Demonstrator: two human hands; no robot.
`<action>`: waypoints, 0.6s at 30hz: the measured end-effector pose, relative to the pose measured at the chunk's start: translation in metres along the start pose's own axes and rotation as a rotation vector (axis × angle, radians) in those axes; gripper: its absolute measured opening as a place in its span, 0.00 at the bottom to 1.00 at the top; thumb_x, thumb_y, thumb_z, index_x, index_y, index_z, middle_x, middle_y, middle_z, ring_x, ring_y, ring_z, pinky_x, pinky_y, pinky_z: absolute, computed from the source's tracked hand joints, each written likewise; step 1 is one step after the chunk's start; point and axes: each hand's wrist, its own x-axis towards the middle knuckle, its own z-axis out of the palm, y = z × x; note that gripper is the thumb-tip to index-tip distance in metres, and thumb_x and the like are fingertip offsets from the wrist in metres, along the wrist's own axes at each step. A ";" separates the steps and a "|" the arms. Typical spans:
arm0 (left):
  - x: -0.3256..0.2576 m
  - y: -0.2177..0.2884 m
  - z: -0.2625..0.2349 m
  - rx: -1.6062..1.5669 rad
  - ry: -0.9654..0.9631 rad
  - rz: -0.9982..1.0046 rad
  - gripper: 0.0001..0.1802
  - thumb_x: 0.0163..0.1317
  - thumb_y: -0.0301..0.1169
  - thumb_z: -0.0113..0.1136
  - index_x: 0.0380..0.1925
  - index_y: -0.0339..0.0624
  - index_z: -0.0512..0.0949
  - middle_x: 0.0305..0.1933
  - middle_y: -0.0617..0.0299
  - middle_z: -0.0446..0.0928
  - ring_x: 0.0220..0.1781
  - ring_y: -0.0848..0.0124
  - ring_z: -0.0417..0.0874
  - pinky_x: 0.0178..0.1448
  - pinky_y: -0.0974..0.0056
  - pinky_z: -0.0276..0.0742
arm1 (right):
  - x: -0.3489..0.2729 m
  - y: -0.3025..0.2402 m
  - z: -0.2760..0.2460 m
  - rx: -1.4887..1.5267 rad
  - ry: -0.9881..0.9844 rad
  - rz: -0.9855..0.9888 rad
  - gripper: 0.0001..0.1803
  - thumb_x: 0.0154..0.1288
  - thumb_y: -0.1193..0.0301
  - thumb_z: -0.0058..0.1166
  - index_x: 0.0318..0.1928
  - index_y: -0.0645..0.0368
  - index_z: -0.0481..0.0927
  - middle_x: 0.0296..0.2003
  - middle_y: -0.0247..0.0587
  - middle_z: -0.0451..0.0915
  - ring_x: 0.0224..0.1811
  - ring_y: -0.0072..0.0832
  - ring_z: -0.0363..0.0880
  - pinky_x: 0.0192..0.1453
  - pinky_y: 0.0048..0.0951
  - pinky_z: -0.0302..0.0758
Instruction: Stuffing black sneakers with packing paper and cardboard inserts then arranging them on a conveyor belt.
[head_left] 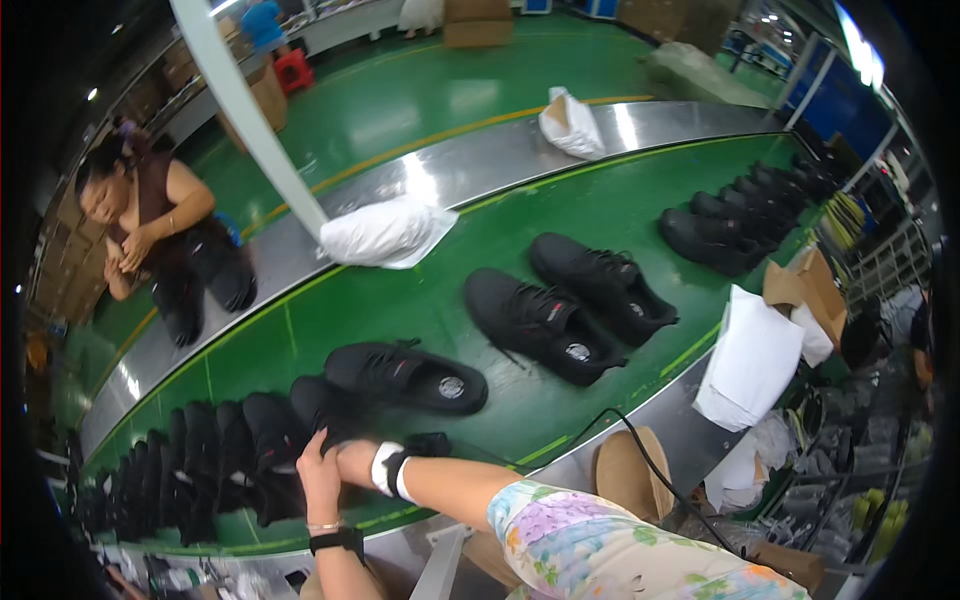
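My left hand and my right hand come together at the near edge of the green belt, against a blurred black sneaker. The left fingers are closed at the sneaker's near end. Right-hand fingers are mostly hidden behind the left hand and the shoe. Just right of that sneaker lies another black sneaker, its round insole mark showing. Farther right, a black lace-up sneaker rests beside its mate, toes pointing away to the left. A row of black sneakers stretches left.
More black sneakers stand at the far right. White bags lie along the metal ledge. White paper, a brown cardboard piece and a black cable are near my right arm. A co-worker sits across the belt, with dark shoes nearby.
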 end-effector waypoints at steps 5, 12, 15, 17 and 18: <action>0.001 0.011 0.005 -0.015 -0.007 -0.034 0.20 0.53 0.25 0.56 0.47 0.32 0.74 0.47 0.41 0.76 0.52 0.52 0.77 0.56 0.60 0.71 | 0.007 0.011 0.006 0.067 -0.133 0.098 0.12 0.50 0.70 0.59 0.36 0.59 0.83 0.36 0.47 0.82 0.41 0.40 0.81 0.48 0.39 0.76; -0.035 0.024 -0.048 -0.503 0.117 -0.215 0.30 0.56 0.26 0.59 0.60 0.38 0.65 0.38 0.63 0.75 0.25 0.82 0.69 0.27 0.77 0.68 | -0.039 -0.017 -0.227 -0.031 -0.055 -0.026 0.12 0.52 0.70 0.48 0.31 0.65 0.80 0.31 0.57 0.79 0.35 0.49 0.79 0.42 0.41 0.76; -0.054 0.042 -0.063 -0.685 0.323 -0.285 0.27 0.58 0.28 0.58 0.59 0.39 0.65 0.49 0.56 0.73 0.33 0.74 0.77 0.32 0.71 0.76 | -0.141 -0.008 -0.361 0.006 0.291 0.066 0.14 0.59 0.71 0.49 0.44 0.66 0.76 0.32 0.51 0.80 0.35 0.35 0.80 0.40 0.32 0.76; -0.091 0.043 -0.088 -0.811 0.385 -0.282 0.24 0.61 0.31 0.55 0.58 0.41 0.65 0.53 0.52 0.71 0.40 0.63 0.80 0.39 0.63 0.80 | -0.220 -0.004 -0.409 0.183 0.468 0.171 0.15 0.63 0.71 0.50 0.47 0.66 0.74 0.34 0.42 0.80 0.35 0.25 0.78 0.40 0.26 0.75; -0.118 0.009 -0.108 -0.816 0.407 -0.266 0.24 0.64 0.35 0.52 0.59 0.42 0.63 0.54 0.51 0.70 0.45 0.59 0.79 0.45 0.60 0.79 | -0.257 -0.002 -0.426 0.268 0.540 0.218 0.15 0.64 0.71 0.50 0.49 0.66 0.74 0.36 0.38 0.80 0.36 0.20 0.76 0.40 0.23 0.74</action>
